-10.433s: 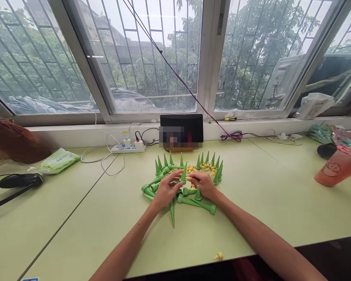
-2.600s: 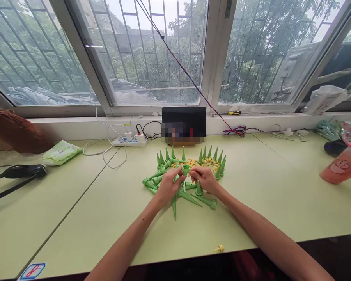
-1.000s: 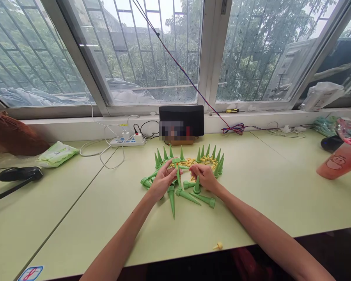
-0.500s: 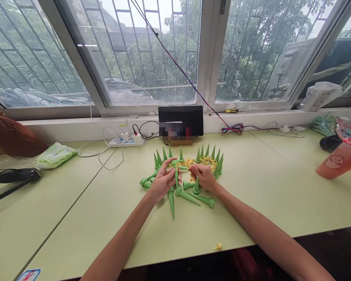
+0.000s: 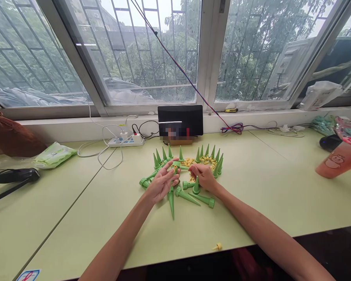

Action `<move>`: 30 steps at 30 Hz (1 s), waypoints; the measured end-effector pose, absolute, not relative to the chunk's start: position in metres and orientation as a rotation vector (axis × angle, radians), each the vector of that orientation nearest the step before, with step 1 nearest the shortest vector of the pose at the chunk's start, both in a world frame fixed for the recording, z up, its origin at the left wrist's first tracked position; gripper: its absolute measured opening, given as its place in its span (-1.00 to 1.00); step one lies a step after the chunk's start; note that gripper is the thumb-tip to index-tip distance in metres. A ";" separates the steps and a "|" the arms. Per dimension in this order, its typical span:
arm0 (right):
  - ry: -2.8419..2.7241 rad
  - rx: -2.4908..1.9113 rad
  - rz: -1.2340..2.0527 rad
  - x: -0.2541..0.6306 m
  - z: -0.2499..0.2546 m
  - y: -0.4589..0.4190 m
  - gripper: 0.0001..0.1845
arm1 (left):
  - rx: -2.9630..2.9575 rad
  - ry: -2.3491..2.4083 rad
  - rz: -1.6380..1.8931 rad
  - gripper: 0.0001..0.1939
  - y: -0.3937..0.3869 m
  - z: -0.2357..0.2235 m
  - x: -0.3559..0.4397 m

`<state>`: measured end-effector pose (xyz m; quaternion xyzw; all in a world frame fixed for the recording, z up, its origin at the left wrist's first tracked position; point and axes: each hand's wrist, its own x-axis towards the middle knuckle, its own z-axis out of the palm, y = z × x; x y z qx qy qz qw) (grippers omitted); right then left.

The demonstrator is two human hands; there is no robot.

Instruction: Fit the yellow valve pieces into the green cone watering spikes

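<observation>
My left hand (image 5: 161,182) grips a green plastic spike (image 5: 175,171), held with its wide end up and its point toward the table. Close beside it, my right hand (image 5: 204,176) has its fingers pinched together; what they hold is too small to make out. Between and behind the hands lies a heap of small yellow pieces (image 5: 203,159). Several green spikes (image 5: 215,162) stand upright in an arc round the heap. More green spikes (image 5: 171,200) lie flat on the pale green table (image 5: 84,210) in front of the hands.
A black screen (image 5: 180,121) stands at the window sill, with a power strip (image 5: 123,141) and white cables to its left. A wipes pack (image 5: 54,154) and a black tool (image 5: 13,176) lie at left. A pink cup (image 5: 337,160) stands at right. One yellow piece (image 5: 217,246) lies near the front edge.
My left hand has turned the green spike from lying across to wide end up. My right hand has stayed close beside it. The camera view has shifted slightly.
</observation>
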<state>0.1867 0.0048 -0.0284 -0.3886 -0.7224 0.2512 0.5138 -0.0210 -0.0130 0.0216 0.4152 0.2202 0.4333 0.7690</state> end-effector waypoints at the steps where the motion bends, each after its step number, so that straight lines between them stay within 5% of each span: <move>1: -1.736 -0.932 0.606 0.187 -0.028 0.005 -0.49 | 0.906 0.480 0.938 -0.43 -0.014 0.022 -0.021; 30: -1.729 -0.923 0.641 0.186 -0.029 0.005 -0.49 | 0.938 0.514 0.998 -0.43 -0.012 0.019 -0.017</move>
